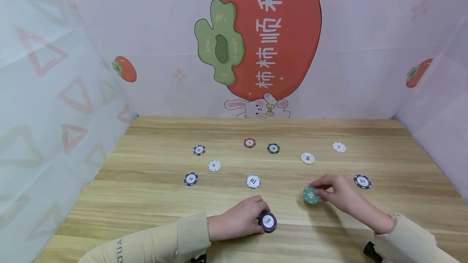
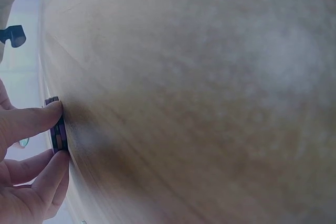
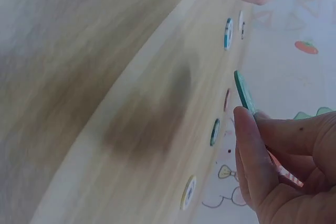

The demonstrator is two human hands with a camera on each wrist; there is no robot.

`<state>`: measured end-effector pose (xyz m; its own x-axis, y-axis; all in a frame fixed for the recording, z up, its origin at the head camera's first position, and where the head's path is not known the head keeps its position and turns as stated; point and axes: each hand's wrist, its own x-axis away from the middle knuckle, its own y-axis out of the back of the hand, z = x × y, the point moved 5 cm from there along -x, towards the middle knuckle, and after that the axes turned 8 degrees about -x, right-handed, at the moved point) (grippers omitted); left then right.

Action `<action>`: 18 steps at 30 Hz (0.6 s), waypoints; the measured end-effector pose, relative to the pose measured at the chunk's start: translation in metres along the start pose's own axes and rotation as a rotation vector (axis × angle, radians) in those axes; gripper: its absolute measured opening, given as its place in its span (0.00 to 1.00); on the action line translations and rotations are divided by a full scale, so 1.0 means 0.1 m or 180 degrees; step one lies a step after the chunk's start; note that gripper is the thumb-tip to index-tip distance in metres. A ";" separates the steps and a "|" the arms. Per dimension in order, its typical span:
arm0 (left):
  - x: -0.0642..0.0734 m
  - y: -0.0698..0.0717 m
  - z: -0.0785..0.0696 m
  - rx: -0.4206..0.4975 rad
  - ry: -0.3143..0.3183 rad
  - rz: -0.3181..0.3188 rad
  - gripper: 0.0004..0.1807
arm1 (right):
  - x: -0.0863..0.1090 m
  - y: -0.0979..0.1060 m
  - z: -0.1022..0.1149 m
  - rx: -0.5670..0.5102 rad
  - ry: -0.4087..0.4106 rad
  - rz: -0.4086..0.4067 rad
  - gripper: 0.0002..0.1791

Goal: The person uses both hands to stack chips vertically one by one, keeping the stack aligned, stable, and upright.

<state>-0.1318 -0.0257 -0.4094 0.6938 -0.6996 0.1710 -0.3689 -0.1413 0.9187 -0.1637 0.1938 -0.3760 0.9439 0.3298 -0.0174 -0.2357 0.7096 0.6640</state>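
My left hand (image 1: 243,218) grips a dark poker chip marked 500 (image 1: 268,222) at the near middle of the table. Edge-on in the left wrist view, the dark chips (image 2: 58,129) look like a short stack between thumb and fingers, at the wood surface. To the right, my right hand (image 1: 341,192) pinches a green chip marked 20 (image 1: 311,195) by its edge. In the right wrist view this green chip (image 3: 244,92) is tilted and held off the table, with a shadow below. A white-and-blue chip marked 10 (image 1: 253,181) lies beyond the left hand.
Several loose chips lie flat on the wooden table (image 1: 153,214), among them a red one (image 1: 250,143), a dark green one (image 1: 273,148) and a white one marked 50 (image 1: 307,158). A blue chip (image 1: 362,181) sits right of the right hand. Printed cloth walls (image 1: 164,84) enclose the table.
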 end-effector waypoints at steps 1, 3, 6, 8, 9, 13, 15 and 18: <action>0.00 0.00 0.00 -0.0009 0.0002 0.0003 0.19 | 0.00 -0.02 0.00 -0.0107 -0.0047 0.0038 0.09; 0.00 0.00 0.00 -0.0020 0.0008 0.0007 0.19 | -0.01 -0.05 0.00 -0.0320 -0.0120 0.0120 0.09; 0.00 0.00 0.00 -0.0029 0.0006 0.0018 0.19 | -0.01 -0.09 0.00 -0.0693 -0.0189 0.0264 0.10; 0.00 0.00 0.00 -0.0017 0.0006 0.0024 0.19 | -0.01 -0.12 -0.01 -0.0913 -0.0222 0.0347 0.11; 0.00 0.00 0.00 -0.0013 0.0006 0.0027 0.19 | -0.01 -0.14 -0.01 -0.1015 -0.0235 0.0393 0.11; -0.01 0.00 0.01 0.0011 0.0011 0.0040 0.19 | -0.02 -0.22 -0.01 -0.1266 -0.0304 0.0495 0.12; -0.01 0.01 0.01 0.0017 0.0017 0.0045 0.19 | -0.02 -0.26 -0.01 -0.1350 -0.0348 0.0534 0.12; -0.01 0.01 0.00 -0.0006 0.0015 0.0042 0.18 | -0.02 -0.31 0.01 -0.1459 -0.0413 0.0581 0.13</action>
<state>-0.1327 -0.0252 -0.4091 0.6918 -0.6981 0.1849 -0.3769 -0.1306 0.9170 -0.1580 0.1707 -0.3955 0.8919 0.4145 0.1807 -0.4493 0.8574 0.2510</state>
